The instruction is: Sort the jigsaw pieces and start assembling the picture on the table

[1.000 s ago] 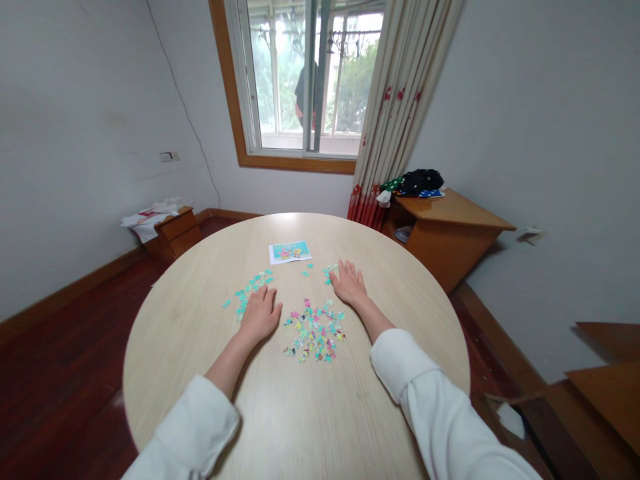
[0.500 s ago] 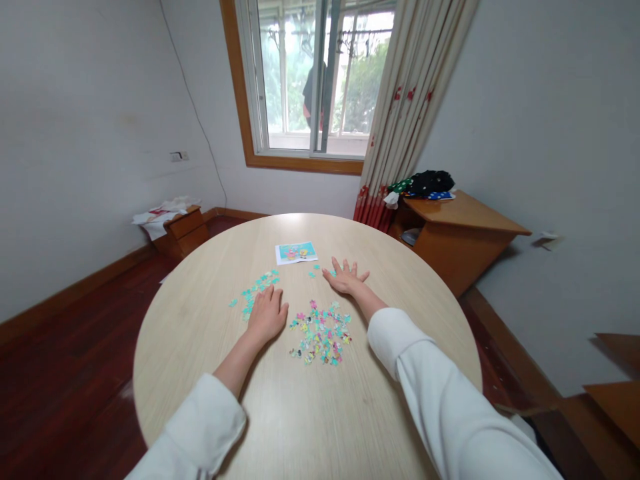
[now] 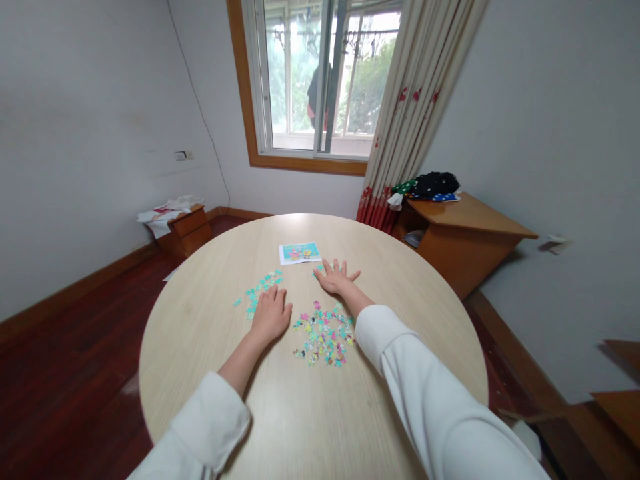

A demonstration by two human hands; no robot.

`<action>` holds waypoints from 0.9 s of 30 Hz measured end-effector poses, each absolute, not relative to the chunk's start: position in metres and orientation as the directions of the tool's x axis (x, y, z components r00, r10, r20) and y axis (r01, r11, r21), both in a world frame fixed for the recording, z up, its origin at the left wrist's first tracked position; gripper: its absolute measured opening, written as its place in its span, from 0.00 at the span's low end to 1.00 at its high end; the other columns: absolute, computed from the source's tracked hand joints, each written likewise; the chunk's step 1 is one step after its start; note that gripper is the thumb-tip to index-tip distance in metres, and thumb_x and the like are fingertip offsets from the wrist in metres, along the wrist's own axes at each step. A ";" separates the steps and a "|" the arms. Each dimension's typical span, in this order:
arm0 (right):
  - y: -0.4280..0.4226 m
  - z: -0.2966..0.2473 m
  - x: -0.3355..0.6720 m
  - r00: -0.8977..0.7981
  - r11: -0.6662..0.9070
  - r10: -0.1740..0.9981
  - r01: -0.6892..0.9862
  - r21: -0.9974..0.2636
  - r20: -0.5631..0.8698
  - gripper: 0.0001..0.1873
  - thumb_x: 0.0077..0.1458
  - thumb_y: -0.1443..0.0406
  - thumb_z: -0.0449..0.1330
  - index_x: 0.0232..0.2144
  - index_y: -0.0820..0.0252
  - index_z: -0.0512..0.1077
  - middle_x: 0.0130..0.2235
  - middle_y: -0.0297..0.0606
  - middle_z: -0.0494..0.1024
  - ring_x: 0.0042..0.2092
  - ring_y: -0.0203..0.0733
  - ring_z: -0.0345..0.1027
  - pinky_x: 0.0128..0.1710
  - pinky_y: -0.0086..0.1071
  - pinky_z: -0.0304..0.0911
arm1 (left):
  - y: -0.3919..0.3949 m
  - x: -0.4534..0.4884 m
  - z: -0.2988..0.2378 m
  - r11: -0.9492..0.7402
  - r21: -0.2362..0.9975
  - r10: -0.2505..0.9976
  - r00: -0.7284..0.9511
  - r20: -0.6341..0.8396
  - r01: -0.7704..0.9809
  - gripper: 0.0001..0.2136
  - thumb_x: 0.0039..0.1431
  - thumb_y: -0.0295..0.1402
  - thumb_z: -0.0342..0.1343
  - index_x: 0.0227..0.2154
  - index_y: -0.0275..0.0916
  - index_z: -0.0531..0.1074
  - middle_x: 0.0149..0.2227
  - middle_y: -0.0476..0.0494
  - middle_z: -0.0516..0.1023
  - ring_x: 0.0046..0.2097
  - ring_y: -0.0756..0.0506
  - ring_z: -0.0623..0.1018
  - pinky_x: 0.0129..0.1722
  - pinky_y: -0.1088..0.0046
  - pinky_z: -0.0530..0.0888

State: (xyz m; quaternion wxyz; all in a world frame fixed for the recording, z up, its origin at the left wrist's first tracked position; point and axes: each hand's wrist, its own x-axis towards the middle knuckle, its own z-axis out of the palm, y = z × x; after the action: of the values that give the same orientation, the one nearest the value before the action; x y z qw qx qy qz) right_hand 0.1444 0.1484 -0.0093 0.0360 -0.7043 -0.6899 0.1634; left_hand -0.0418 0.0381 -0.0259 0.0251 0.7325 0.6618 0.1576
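Your left hand lies palm down, fingers a little apart, by the teal pieces at ten o'clock of the mixed pile on the counter. Your right hand is spread wide at the pile's twelve — partly covering a few teal bits — with the card just beyond, at eleven.

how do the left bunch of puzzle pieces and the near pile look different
Colour: the left bunch is mostly turquoise, while the near pile mixes pink, yellow, turquoise and dark bits. Shape: the left bunch makes a slanting band, the near pile a rounder cluster. Both are small loose pieces lying on the table.
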 end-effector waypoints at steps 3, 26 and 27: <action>0.149 -0.012 0.136 -0.008 -0.037 0.983 0.970 -0.241 -0.183 0.35 0.58 0.43 0.33 0.65 0.42 0.39 0.69 0.40 0.32 0.67 0.59 0.17 0.52 0.71 0.15 | 0.038 -0.042 -0.027 -0.118 0.254 0.978 0.067 0.199 0.960 0.18 0.61 0.35 0.44 0.51 0.34 0.64 0.61 0.30 0.62 0.62 0.37 0.61 0.61 0.55 0.56; 0.139 -0.013 0.084 -0.086 0.043 0.982 0.968 -0.246 -0.167 0.31 0.62 0.50 0.33 0.65 0.43 0.39 0.69 0.37 0.32 0.67 0.58 0.20 0.57 0.65 0.16 | 0.041 -0.042 -0.030 -0.118 0.310 0.973 0.048 0.224 0.943 0.17 0.61 0.33 0.43 0.50 0.32 0.65 0.60 0.27 0.61 0.63 0.36 0.60 0.62 0.53 0.54; 0.138 -0.013 0.080 -0.092 0.049 0.982 0.969 -0.243 -0.167 0.31 0.62 0.50 0.33 0.65 0.43 0.39 0.69 0.37 0.32 0.67 0.58 0.20 0.57 0.65 0.17 | 0.043 -0.043 -0.033 -0.124 0.333 0.968 0.039 0.248 0.935 0.16 0.61 0.31 0.44 0.49 0.31 0.65 0.59 0.27 0.63 0.62 0.36 0.61 0.62 0.54 0.55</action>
State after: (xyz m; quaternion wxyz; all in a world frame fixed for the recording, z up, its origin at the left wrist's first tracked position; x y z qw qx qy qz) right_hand 0.0797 0.1380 -0.0127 0.0218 -0.6735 -0.7240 0.1477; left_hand -0.0434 0.0427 -0.0327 0.0398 0.7198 0.6608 0.2089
